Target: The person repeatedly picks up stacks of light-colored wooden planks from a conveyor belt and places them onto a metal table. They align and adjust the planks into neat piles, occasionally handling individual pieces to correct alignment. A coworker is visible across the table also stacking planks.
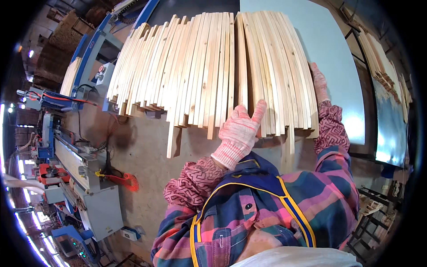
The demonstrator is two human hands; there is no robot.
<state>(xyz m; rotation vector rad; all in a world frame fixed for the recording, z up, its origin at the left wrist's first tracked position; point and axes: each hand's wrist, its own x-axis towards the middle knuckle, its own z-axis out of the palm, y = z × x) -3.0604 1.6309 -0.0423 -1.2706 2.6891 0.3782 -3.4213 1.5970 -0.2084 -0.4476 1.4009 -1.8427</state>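
Note:
Many pale wooden strips (213, 66) lie side by side in a broad row, with uneven near ends. A dark, narrow gap parts the row right of its middle, and a wooden strip (241, 62) stands at that gap. My left hand (238, 131), in a white and pink knit glove, is at the near end of this strip, its fingers curled over it and its thumb lying apart to the right. The underside of that grip is hidden. Along the row's right outer side rests my right hand (319, 82), also gloved, with its fingers stretched out flat.
Under the strips is a table with a pale grey-blue top (329, 53). More wooden strips (378, 62) are stacked at the far right. Blue-framed machinery (95, 58) stands on the left, with a grey cabinet (102, 211) and an orange coiled hose (126, 181) nearer me.

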